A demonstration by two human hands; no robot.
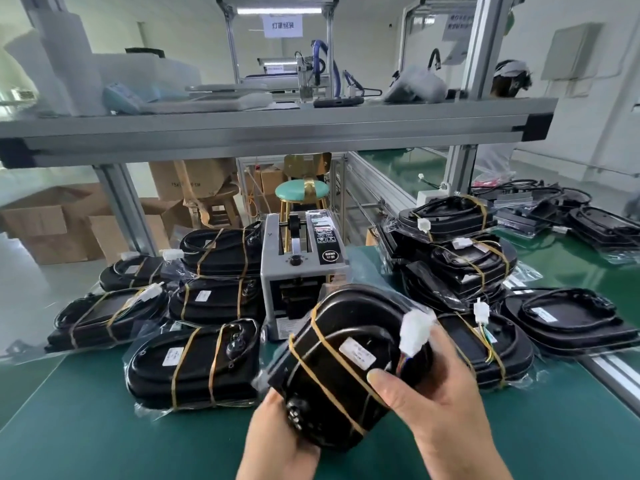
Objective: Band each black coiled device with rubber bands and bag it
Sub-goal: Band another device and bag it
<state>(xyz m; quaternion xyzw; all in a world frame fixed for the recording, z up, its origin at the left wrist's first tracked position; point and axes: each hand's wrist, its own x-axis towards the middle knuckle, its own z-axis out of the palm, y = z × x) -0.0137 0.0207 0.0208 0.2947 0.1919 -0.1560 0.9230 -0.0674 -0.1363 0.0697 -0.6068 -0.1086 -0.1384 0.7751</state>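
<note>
I hold a black coiled device (332, 362) tilted above the green table (104, 438), front centre. Two yellow rubber bands cross it, and a clear plastic bag covers its far part. A white connector (415, 329) sticks up at its right end. My left hand (277, 441) grips the near lower end from underneath. My right hand (440, 400) grips the right side, its thumb lying across the top.
Banded, bagged devices (194, 362) lie piled at the left. Others (467, 265) are stacked at the right, some on the belt beyond an aluminium rail. A grey tape dispenser (298, 268) stands just behind the held device. An aluminium shelf (277, 129) runs overhead.
</note>
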